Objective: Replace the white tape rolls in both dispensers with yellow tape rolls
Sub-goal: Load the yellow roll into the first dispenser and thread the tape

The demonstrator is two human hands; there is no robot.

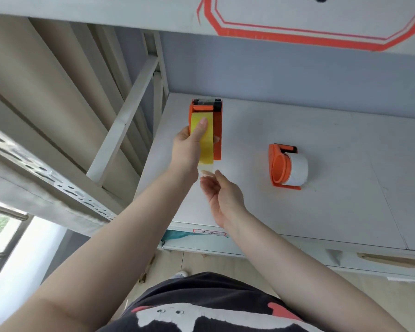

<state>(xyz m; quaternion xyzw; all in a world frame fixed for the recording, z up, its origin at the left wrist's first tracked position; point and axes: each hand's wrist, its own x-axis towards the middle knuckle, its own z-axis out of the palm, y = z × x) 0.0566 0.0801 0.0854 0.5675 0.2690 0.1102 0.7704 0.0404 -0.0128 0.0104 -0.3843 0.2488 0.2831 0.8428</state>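
An orange tape dispenser point(217, 130) with a yellow tape roll point(207, 149) in it is held above the left part of the white desk point(321, 212). My left hand point(189, 144) grips it, the index finger lying along the yellow roll. My right hand point(222, 195) is just below the roll, fingertips pinching a loose, pale strip of tape point(205, 167) that hangs from it. A second orange dispenser point(279, 166) lies on its side on the desk to the right, holding a white tape roll point(296, 168).
A white metal bed-frame ladder point(130, 111) stands left of the desk. A grey-blue wall point(297, 75) backs the desk, with a white board edged in orange tape point(321, 34) overhead. Drawers point(345, 257) run under the desk's front edge.
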